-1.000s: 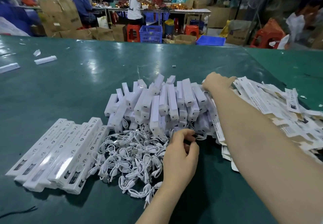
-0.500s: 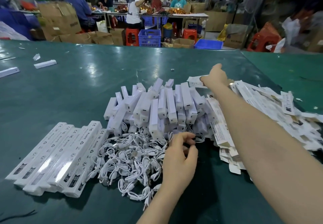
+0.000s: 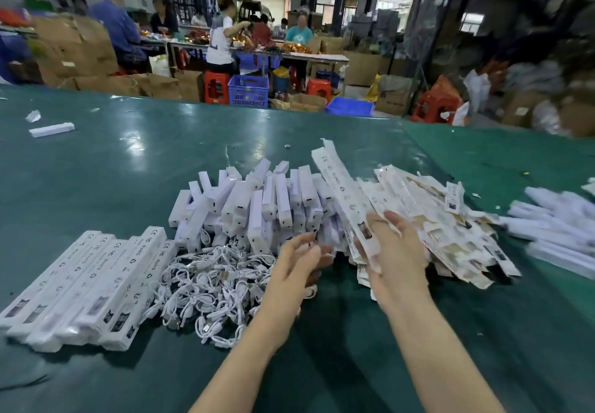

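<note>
The right hand (image 3: 397,253) has its fingers clamped on the lower end of a flat carton (image 3: 341,188), tilted above the carton heap (image 3: 428,216) right of the tabletop (image 3: 128,171) centre. The left hand (image 3: 297,263) is blurred, so its grip is undetermined. Advise that it steady the carton before squaring it open.

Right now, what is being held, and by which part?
The right hand pinches a flat packaging box by its near end; the left hand is too blurred.

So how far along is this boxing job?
Done: a row of closed boxes lies at the left. In hand: the right hand grips one flat carton; the left hand, blurred, is by the cables. Left: a heap of white units and a pile of flat cartons, so most remains.
</note>
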Action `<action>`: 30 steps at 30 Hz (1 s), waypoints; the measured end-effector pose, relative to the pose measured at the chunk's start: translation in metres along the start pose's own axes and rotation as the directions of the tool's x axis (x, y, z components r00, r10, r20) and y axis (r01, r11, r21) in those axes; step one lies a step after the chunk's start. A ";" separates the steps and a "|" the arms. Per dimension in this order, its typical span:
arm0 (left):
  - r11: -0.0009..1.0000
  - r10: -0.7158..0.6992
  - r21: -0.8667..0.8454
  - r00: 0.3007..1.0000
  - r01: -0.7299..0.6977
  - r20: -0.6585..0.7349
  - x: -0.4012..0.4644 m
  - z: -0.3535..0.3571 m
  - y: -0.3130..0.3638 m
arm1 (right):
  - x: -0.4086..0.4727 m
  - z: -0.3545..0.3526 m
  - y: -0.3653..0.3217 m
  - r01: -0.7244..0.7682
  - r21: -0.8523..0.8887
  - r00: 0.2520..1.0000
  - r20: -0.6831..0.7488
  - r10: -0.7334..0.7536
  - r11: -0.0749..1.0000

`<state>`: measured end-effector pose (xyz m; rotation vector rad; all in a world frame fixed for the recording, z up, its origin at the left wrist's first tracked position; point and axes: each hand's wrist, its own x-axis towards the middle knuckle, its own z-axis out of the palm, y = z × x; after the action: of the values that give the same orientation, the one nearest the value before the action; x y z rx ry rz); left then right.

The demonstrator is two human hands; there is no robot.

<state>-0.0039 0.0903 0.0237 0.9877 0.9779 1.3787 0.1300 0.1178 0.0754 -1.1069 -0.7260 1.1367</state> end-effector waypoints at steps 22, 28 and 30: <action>0.898 -0.285 0.394 0.940 0.193 0.188 -0.029 0.015 0.002 | -0.049 -0.041 0.043 0.250 -0.272 0.930 0.334 -0.152 0.929; 0.954 -0.272 0.180 0.943 0.239 0.190 -0.028 0.024 -0.002 | -0.046 -0.044 0.045 0.262 -0.258 0.944 0.271 -0.191 0.930; 0.962 -0.274 0.073 0.940 0.265 0.205 -0.028 0.018 -0.002 | -0.045 -0.045 0.045 0.274 -0.294 0.939 0.289 -0.189 0.916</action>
<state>0.0147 0.0630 0.0263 0.9723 0.9458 1.0052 0.1422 0.0628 0.0219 -1.1237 -1.2556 0.9809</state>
